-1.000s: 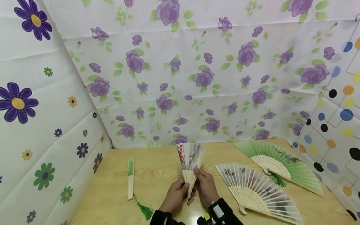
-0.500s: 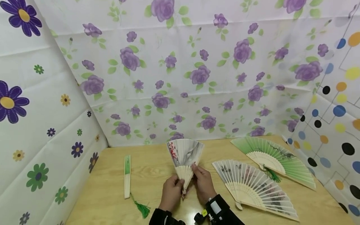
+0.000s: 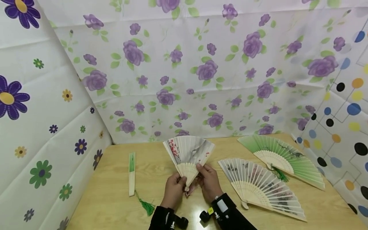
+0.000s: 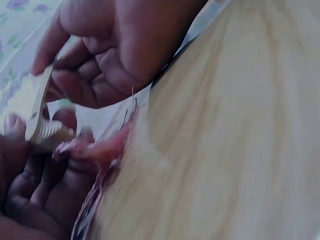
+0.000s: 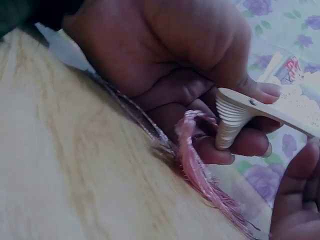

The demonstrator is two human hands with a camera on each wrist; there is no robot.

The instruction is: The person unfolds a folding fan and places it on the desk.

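Both hands hold a paper folding fan (image 3: 188, 152) upright above the wooden table (image 3: 115, 204). The fan is white and grey with red blossoms and is spread about a third of the way. My left hand (image 3: 179, 183) grips the bamboo ribs near the pivot. My right hand (image 3: 201, 169) pinches the right outer rib a little higher up. In the wrist views fingers curl round the fan's rivet end (image 5: 231, 122) (image 4: 44, 129). A pink tassel (image 5: 200, 172) (image 4: 102, 150) hangs from it down to the tabletop.
A closed green fan (image 3: 132, 172) with a green tassel (image 3: 146, 207) lies to the left. An open white fan (image 3: 260, 188) and an open green fan (image 3: 283, 159) lie to the right. Flowered cloth walls (image 3: 201, 70) enclose the table on three sides.
The held fan has spread wider, from a narrow wedge to about a third open. Both hands stay at its base, drawing the outer ribs apart.
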